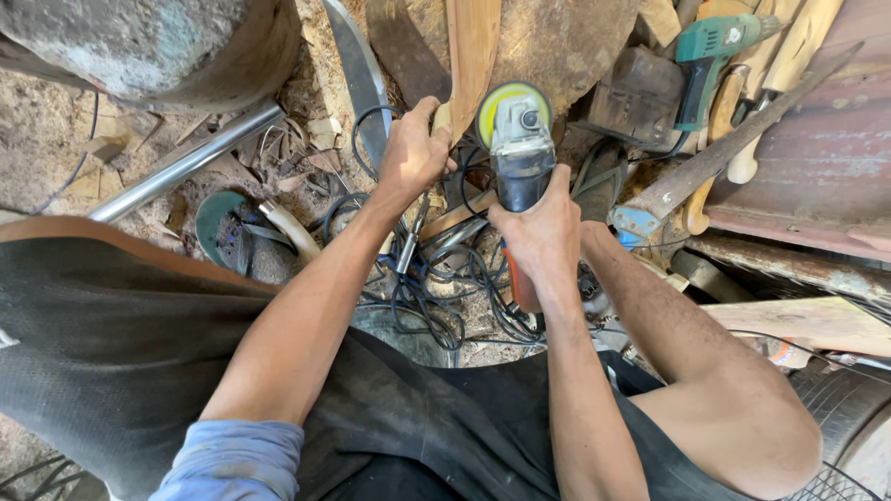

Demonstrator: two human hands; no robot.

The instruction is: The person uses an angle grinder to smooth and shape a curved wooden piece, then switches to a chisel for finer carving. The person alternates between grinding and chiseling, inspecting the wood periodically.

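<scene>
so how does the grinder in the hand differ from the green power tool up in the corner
The angle grinder is gripped in the right hand, its yellow-green disc up against the wooden piece that the left hand holds; the green power tool lies untouched among wooden handles. The grinder's body is grey and dark with an orange rear; the other is teal-green. Both are handheld power tools.

Pretty bright daylight overall, sun patches hitting the upper left and right edge, soft shadows mid-frame, sharp focus, fisheye bending at the corners.
</scene>
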